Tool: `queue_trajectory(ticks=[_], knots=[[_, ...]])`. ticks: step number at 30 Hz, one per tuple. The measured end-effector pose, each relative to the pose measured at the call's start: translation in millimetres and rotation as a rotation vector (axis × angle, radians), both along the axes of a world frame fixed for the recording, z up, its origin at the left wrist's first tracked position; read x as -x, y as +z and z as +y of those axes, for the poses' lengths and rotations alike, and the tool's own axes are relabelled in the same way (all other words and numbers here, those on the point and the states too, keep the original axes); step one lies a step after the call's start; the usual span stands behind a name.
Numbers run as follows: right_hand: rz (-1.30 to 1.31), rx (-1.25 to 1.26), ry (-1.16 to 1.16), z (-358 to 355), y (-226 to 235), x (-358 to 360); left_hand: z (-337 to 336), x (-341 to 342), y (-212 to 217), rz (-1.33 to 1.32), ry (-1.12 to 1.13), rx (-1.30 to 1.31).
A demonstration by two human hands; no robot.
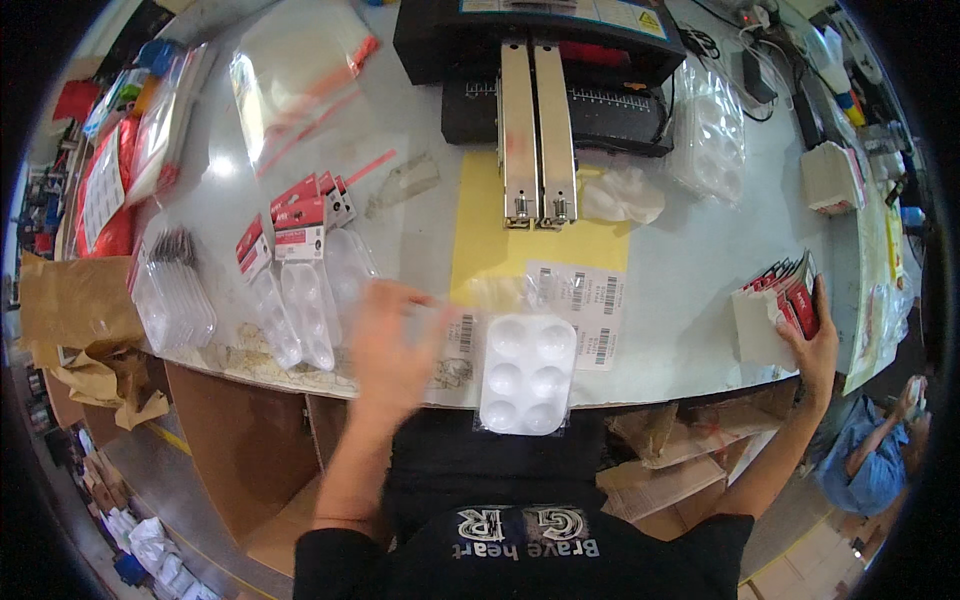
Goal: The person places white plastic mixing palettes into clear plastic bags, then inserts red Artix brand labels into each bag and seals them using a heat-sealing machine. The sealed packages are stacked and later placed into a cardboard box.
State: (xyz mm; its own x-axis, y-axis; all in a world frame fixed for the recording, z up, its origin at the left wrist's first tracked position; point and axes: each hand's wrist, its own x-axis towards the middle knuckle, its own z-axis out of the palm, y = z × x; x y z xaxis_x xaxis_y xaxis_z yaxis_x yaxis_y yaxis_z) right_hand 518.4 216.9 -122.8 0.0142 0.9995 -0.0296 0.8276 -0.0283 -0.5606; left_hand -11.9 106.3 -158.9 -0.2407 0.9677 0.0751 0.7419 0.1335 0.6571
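Note:
A white paint palette (528, 375) with several round wells lies at the table's front edge, partly in a clear plastic bag. My left hand (393, 335), smeared by motion, is over the table just left of the palette; its fingers cannot be made out well. At the right, my right hand (815, 345) grips a stack of red and white header cards (790, 300) beside a white block of cards. Behind the palette lies a sheet of barcode labels (600, 310) on a yellow sheet (485, 220). Bagged palettes with red header cards (300, 280) lie fanned out beyond my left hand.
A black machine (560, 110) with two metal bars stands at the back middle. Stacked packed palettes (175, 290) are at the left, clear bags (295, 75) behind them. More wrapped palettes (708, 130) lie at the back right. Another person (870, 455) is beyond, at far right.

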Motion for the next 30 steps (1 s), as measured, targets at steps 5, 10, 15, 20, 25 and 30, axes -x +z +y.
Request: queue_trajectory(ticks=[5, 10, 15, 20, 25, 30], knots=[[-0.105, -0.125, -0.143, 8, 22, 24, 8, -53, -12, -0.311, 0.083, 0.070], [-0.649, -0.350, -0.233, -7, 43, 84, 16, -54, -7, -0.291, 0.105, -0.025], [0.120, -0.131, 0.116, -27, 51, 204, 20, -60, -1, -0.172, -0.045, -0.096], [0.200, 0.029, 0.604, -9, 52, 281, -1, -64, 28, -0.987, -0.033, 0.219], [0.247, 0.238, 0.604, -4, 40, 295, -6, -66, 31, -1.000, -0.098, 0.237], [0.267, 0.264, 0.641, -10, 35, 294, -3, -66, 28, -0.934, -0.094, 0.285]])
